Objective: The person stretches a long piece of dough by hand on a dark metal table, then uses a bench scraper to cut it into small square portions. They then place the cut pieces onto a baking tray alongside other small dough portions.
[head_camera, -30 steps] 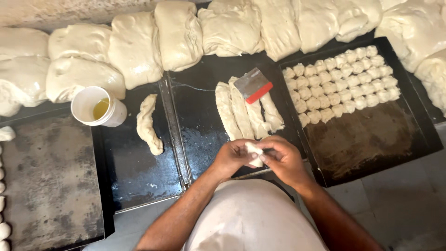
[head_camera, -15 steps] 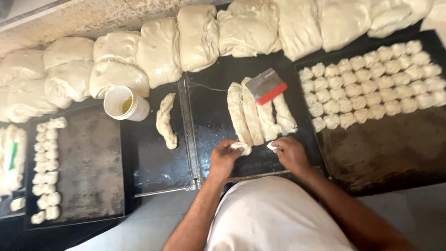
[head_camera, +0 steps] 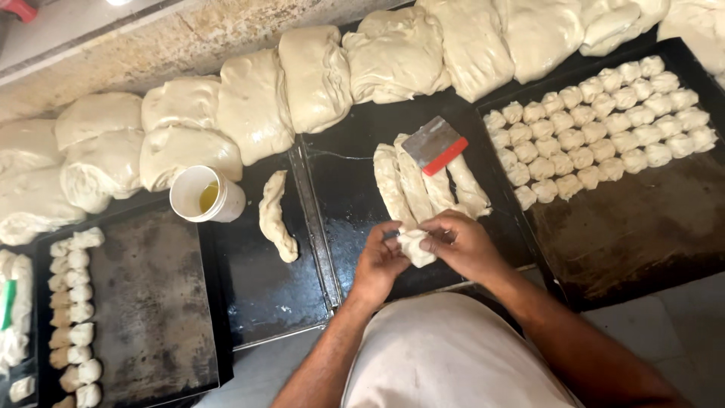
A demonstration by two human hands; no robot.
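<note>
Both hands meet over the middle black tray (head_camera: 355, 189). My left hand (head_camera: 377, 266) and my right hand (head_camera: 462, 245) together pinch a small pale dough piece (head_camera: 415, 248) between the fingers. Just beyond them lie three long dough strips (head_camera: 423, 185) side by side. A metal scraper with a red edge (head_camera: 436, 145) rests on the far ends of the strips. One more dough strip (head_camera: 276, 215) lies alone on the tray to the left.
A white cup of yellow oil (head_camera: 202, 194) stands left of the lone strip. Large folded dough slabs (head_camera: 317, 75) line the back. The right tray (head_camera: 627, 234) holds rows of small dough balls (head_camera: 604, 125). More small pieces (head_camera: 75, 310) edge the left tray.
My hands have come back together on one dough piece, after being apart at the strip ends. The view has shifted slightly right.
</note>
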